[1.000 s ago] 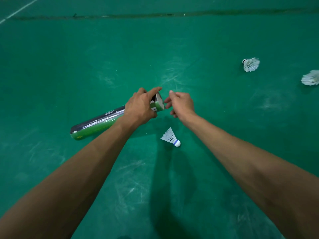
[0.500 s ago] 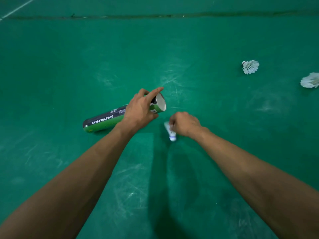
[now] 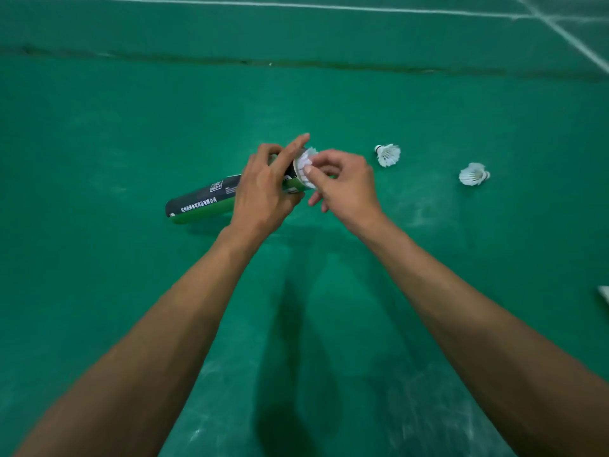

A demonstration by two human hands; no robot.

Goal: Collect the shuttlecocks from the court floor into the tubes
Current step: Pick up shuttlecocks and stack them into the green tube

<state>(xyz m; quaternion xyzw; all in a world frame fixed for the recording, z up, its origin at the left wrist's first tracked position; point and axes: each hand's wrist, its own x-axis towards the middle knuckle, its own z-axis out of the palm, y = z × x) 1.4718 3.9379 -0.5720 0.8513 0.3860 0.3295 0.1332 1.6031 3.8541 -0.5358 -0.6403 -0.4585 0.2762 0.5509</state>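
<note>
Shuttlecock (image 3: 304, 161) sits at the open mouth of the tube (image 3: 204, 201), with its white feathers showing at the rim; how far in it is cannot be told. The right hand (image 3: 346, 186) pinches those feathers, thumb on the near side and the other fingers curled behind. The left hand (image 3: 263, 189) grips the tube just behind the mouth, wrapped round it, with the index finger straight and pointing up past the rim. The tube is black and green with white print. It slants, mouth up to the right and closed end down to the left, low over the floor (image 3: 99, 127); whether that end touches the floor cannot be told.

To the right of the hands, a second shuttlecock (image 3: 389, 155) lies on its side on the green floor, cork to the left. A third shuttlecock (image 3: 473, 174) lies farther right, cork to the right, apart from the second. Both forearms reach in from the bottom, and their shadow falls on the floor between them. A dark seam (image 3: 329, 64) crosses the floor beyond the hands, and white lines (image 3: 296, 4) run across the top and down the far right corner. A small white object (image 3: 604, 293) is cut off at the right edge, too little showing to name.
</note>
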